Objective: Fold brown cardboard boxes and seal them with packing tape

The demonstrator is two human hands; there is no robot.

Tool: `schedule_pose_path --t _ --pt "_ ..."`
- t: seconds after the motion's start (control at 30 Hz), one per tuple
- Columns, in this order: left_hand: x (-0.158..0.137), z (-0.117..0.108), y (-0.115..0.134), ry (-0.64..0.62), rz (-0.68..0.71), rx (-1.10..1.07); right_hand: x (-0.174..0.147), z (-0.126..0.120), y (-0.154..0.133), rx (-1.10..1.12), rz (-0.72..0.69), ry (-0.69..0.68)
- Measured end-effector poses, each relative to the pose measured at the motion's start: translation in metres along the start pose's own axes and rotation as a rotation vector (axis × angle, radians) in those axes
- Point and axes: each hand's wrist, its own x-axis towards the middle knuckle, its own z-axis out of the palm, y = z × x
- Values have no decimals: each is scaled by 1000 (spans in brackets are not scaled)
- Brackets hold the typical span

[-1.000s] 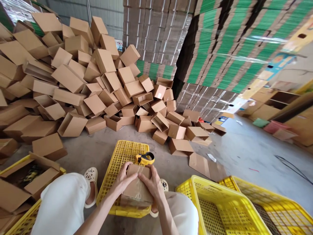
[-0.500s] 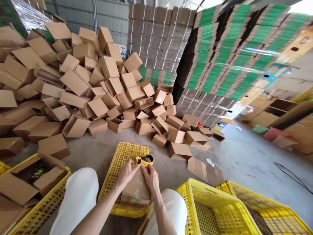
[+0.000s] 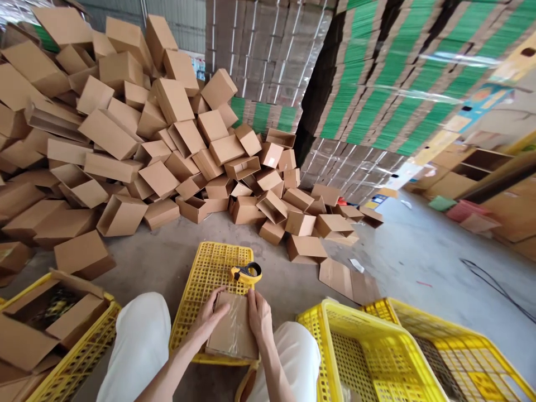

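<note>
A small cardboard box (image 3: 234, 332) with shiny clear tape along its top lies between my hands, on an upturned yellow plastic crate (image 3: 201, 265). My left hand (image 3: 210, 314) grips the box's left side, its thumb over the top face and its other fingers down the side. On the opposite edge, my right hand (image 3: 260, 316) holds the box with bent fingers near the far corner. Just beyond the box, a yellow tape dispenser (image 3: 243, 273) with a dark ring rests on the crate, touched by neither hand.
Loose cardboard boxes (image 3: 167, 151) form a large heap ahead. Tall stacks of flattened cartons (image 3: 360, 95) stand behind. Yellow crates (image 3: 368, 324) sit at my right. Another crate (image 3: 79, 340), at my left, bears an open carton (image 3: 29, 335) with dark and yellow items inside.
My hands have moved apart from the far end of the box, near the dispenser, to its two sides. The view has tilted slightly downward.
</note>
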Motion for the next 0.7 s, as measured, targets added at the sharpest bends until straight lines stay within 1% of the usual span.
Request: schedule_pose_path --t 0.07,0.13,0.17,0.23,0.3,0.37,0.47,0.53,0.6,0.7 --pt "-3 -3 3 -88 -40 19 0 0 0 11 10 -14" --pt "-5 -4 4 -114 -44 47 0 0 -2 21 11 -22" --pt "-4 -4 4 -100 -35 66 0 0 -3 22 10 -23" --pt "-1 -1 4 -24 -3 118 0 0 -7 13 5 -20" --pt "7 2 4 53 20 169 0 0 -11 -1 -1 -19" --pt "17 4 6 96 31 197 1 0 -15 -19 -10 -20" --pt "32 3 10 94 41 196 2 1 -17 -50 -2 -32" --pt "35 1 11 80 60 180 3 1 -16 -63 10 -42" --pt "32 -2 11 61 82 160 3 1 -15 -67 21 -46" --pt "19 -8 9 31 93 90 2 1 -15 -70 35 -47"
